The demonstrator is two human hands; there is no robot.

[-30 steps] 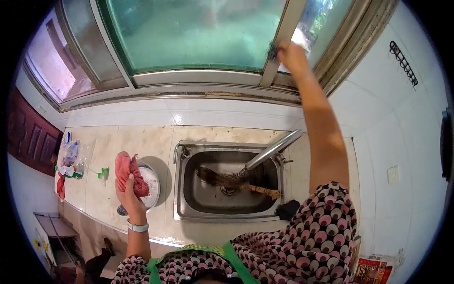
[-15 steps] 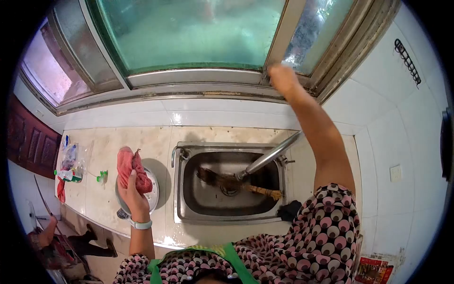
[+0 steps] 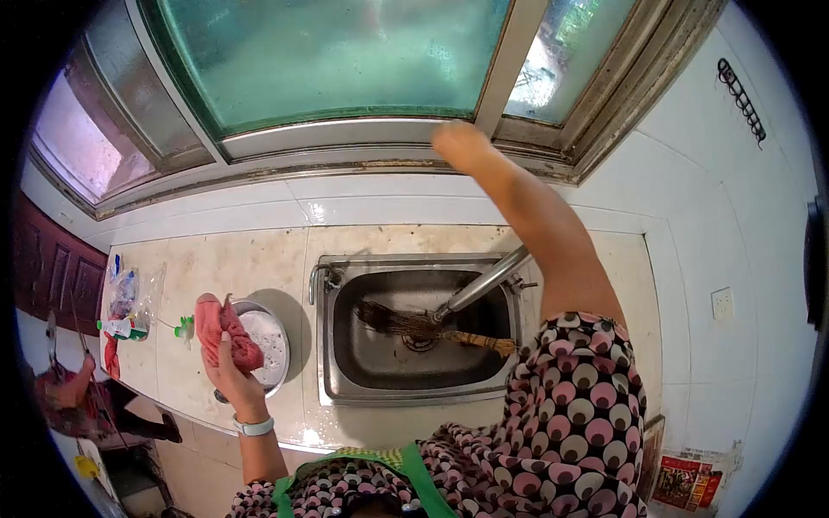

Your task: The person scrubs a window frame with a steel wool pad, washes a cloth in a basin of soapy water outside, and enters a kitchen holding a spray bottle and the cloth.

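A bunched red cloth [image 3: 223, 332] is gripped in my left hand [image 3: 231, 373], above a metal bowl [image 3: 282, 358] of sudsy water at the left of the counter. My right hand [image 3: 460, 145] reaches up to the lower rail of the green-tinted window [image 3: 345, 69]. Its fingers are curled like a fist, and whatever they hold is hidden behind the back of the hand. Below my right arm is the steel sink [image 3: 363, 393], with a small straw brush [image 3: 401, 322] lying in it under the metal faucet [image 3: 484, 283].
A plastic bag [image 3: 129, 293] and a green-capped bottle [image 3: 125, 329] stand at the counter's left end, near a green item [image 3: 184, 327]. Another person [image 3: 73, 397] is at the lower left, holding a long stick. A hook rack [image 3: 741, 99] hangs on the right wall.
My right hand has moved left along the window's lower rail, away from the right frame post. The left hand with the cloth has shifted slightly left and down, showing more of the bowl.
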